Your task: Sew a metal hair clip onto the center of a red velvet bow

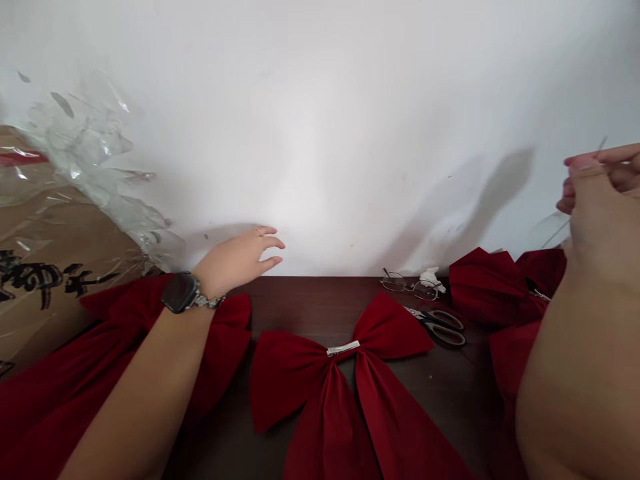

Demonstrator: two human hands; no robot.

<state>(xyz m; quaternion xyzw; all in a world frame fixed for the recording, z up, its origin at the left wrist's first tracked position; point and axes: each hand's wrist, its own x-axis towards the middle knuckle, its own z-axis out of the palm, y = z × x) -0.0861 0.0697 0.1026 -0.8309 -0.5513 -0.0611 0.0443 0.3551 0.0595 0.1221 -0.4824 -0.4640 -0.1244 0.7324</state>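
Note:
My left hand (240, 257), a dark smartwatch (180, 292) on its wrist, reaches toward the wall with its fingers apart and holds nothing. Below that arm lies a red fabric bow (225, 353). Another red bow (305, 373), with a silver hair clip (343, 348) across its centre, is spread on the table between my arms. At the far right, my right hand (600, 180) is raised and pinched shut. A thin grey sliver, which looks like a needle (603, 143), sticks up from its fingers. More red bows (493, 287) lie beside my right forearm.
Black-handled scissors (445, 327) lie right of the middle bow. Behind them are eyeglasses (395, 282) and a crumpled white tissue (431, 279). A cardboard box (65, 233) with clear plastic wrap (110, 167) stands at left. The white wall (310, 133) borders the dark table (295, 307).

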